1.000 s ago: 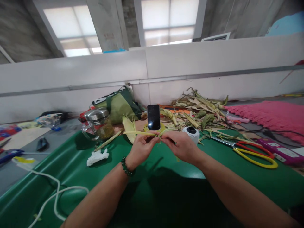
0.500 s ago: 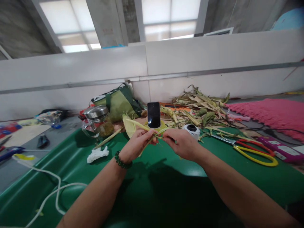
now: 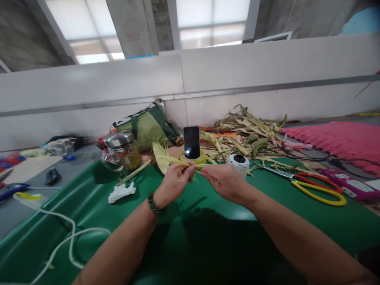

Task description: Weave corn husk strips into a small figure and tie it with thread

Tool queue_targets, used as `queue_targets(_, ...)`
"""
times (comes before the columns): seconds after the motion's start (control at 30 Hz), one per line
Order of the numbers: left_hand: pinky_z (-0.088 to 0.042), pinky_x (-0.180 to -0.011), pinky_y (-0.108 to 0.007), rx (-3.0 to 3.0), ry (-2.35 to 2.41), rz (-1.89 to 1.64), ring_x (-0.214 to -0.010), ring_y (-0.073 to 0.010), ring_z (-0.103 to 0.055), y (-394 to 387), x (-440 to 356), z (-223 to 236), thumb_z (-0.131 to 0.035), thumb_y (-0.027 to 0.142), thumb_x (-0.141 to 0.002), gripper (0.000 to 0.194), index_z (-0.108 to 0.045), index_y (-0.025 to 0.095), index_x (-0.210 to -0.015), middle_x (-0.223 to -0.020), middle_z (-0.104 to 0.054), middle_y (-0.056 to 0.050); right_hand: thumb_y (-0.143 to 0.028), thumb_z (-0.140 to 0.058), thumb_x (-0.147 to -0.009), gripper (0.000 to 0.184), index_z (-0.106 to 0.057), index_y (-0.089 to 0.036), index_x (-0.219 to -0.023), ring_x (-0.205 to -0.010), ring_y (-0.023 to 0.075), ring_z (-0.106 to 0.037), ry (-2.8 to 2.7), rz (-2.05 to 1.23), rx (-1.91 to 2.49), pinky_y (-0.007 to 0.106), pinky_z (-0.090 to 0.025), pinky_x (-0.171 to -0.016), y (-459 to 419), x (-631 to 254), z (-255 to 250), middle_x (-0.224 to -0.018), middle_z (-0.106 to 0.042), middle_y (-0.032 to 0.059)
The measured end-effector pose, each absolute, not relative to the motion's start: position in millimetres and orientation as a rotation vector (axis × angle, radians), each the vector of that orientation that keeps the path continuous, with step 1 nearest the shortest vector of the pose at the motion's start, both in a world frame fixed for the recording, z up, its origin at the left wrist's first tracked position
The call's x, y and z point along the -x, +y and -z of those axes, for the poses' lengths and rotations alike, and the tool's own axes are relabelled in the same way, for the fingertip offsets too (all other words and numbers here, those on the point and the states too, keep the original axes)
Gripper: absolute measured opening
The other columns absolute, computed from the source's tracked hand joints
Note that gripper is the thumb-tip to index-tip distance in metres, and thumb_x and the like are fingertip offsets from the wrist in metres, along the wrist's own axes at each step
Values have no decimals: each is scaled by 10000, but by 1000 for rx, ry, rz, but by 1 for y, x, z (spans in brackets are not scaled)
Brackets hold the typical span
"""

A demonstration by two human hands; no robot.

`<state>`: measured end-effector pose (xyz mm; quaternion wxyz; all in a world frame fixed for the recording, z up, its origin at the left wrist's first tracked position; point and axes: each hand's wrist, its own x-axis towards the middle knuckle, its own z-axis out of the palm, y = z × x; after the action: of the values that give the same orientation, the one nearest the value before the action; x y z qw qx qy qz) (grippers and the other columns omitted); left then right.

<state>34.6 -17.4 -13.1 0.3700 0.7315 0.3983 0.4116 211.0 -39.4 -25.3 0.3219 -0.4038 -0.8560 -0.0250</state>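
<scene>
left hand (image 3: 173, 183): thumb and fingers clamped on husk strips (image 3: 175, 159) – i see the long ends stick out past it
right hand (image 3: 224, 182): fingertips together, pinched on the strips' other side
strips: between both hands, above green mat (image 3: 190, 233), thin bits dangling
change: left fingers have closed in, long ends lie flatter – i'd judge the bundle steadier now
phone (image 3: 191, 143): upright, just behind strips
white roll (image 3: 242, 168): beside right hand
scissors (image 3: 319, 190): on mat, right
jar (image 3: 130, 160): left, near tissue (image 3: 120, 193)
</scene>
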Motion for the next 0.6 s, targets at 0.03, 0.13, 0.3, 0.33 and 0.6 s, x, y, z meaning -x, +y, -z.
queue_targets(0.03,-465,-564,-238,-1782,985,-1030,-573,-120,-523,-17,-34,13,-592,430,-784,366,-541,155,-549,-585,-541,-12,-268,-374,-968,337,-588,-172,-725,-564,119,-519,-2245,72,1044,238,-330,-551,-40,-211,25,-635,-609,24)
queue_targets(0.13,-495,-558,-233,-1487,874,-967,-573,-108,-527,-14,-33,12,-684,492,-694,412,-534,140,-542,-584,-541,-6,-271,-377,-966,344,-582,-174,-706,-554,111,-518,-2215,68,1020,228,-335,-539,-40,-210,25,-619,-600,13)
queue_targets(0.3,-525,-603,-240,-1254,785,-980,-589,-106,-551,-15,-30,8,-756,478,-623,373,-644,125,-669,-583,-569,5,-325,-473,-932,287,-626,-180,-737,-558,106,-537,-2083,111,962,218,-363,-542,-37,-215,22,-632,-630,10)
queue_targets(0.33,-527,-608,-242,-1245,769,-984,-590,-107,-553,-16,-29,7,-758,474,-622,365,-649,127,-665,-576,-567,7,-346,-501,-917,274,-626,-179,-739,-549,104,-534,-2005,129,952,217,-374,-541,-37,-216,21,-650,-639,16)
queue_targets(0.6,-523,-641,-247,-1468,853,-902,-591,-111,-560,-19,-31,5,-740,505,-638,395,-611,137,-576,-585,-581,1,-324,-589,-871,190,-605,-196,-1011,-576,109,-610,-2019,-146,896,209,-458,-553,-36,-213,25,-824,-701,27)
